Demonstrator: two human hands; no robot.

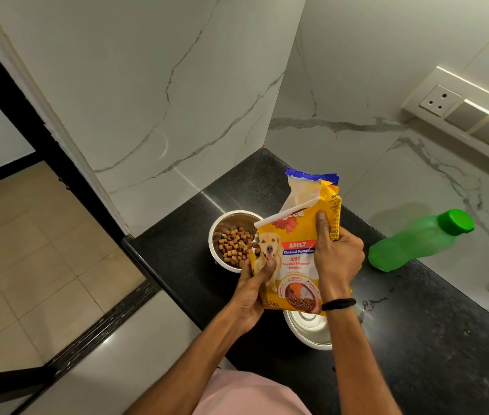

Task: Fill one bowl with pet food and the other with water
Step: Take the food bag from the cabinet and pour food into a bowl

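A yellow pet food bag (295, 256) with a dog picture is held upright over the black counter (416, 324), its torn top open. My left hand (252, 292) grips the bag's lower left edge, thumb on the front. My right hand (337, 256) grips its right side. Behind the bag on the left stands a steel bowl (222, 235) holding brown kibble. A second steel bowl (309, 330) sits below the bag, mostly hidden by it; its visible part shows no contents. A green bottle (419, 241) with a green cap stands to the right, closed.
Marble walls enclose the counter's far corner at the back and right. A switch and socket panel (464, 115) is on the right wall. The counter's left edge (159, 283) drops to a tiled floor (27, 250).
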